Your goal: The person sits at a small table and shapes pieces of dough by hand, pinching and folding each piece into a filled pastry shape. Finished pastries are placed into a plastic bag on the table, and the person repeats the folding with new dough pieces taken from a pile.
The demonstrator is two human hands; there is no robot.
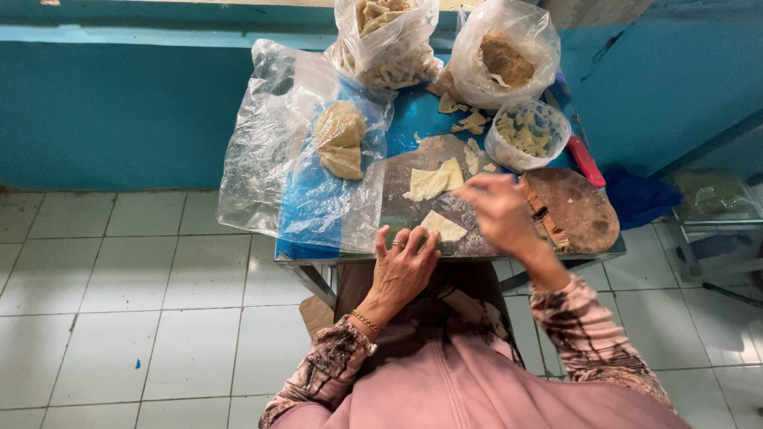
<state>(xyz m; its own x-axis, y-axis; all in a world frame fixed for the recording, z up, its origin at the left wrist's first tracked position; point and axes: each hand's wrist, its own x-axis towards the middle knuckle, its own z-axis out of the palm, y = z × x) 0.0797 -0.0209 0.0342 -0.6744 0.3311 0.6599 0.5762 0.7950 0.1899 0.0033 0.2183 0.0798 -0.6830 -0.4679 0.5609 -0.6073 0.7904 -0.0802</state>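
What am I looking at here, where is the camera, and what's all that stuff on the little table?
There is one picture, taken by a camera worn on a person's head, looking down at their own two bare hands.

The left hand rests at the near edge of a small blue table, fingertips on a pale dough triangle. The right hand is raised just above the table and blurred; whether it holds anything cannot be told.

Also on the table: two more dough pieces, a clear plastic sheet with a dough stack on it, two plastic bags, a clear tub of small pale pieces, a round wooden board and a red handle. The floor is white tile.
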